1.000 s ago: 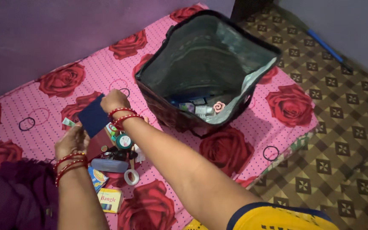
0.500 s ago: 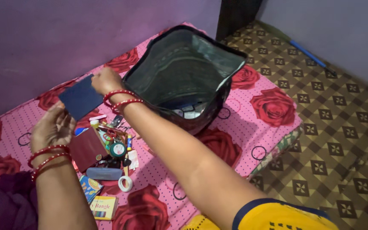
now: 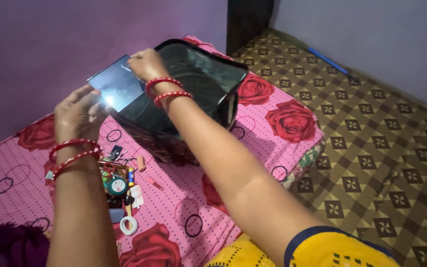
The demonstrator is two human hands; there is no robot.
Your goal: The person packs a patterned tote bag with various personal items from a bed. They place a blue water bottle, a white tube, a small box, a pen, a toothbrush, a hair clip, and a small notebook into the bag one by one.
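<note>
Both my hands hold a flat dark-blue booklet [image 3: 118,87] raised above the mattress, its cover shining with a glare spot. My right hand [image 3: 145,64] grips its upper right corner. My left hand [image 3: 79,114] holds its lower left edge. Red bangles ring both wrists. Just behind and below the booklet stands a large dark open bag [image 3: 196,81] with a grey-green lining.
A pink mattress [image 3: 273,143] with red roses lies on a brown patterned floor [image 3: 381,148]. A heap of small items [image 3: 119,180] sits below my left wrist, with a green round tin, a roll of white tape [image 3: 128,225] and pens. A purple wall stands behind.
My hands have lifted the booklet up and to the right, toward the bag's left side. The camera view has shifted, so the bag and heap appear further left and lower.
</note>
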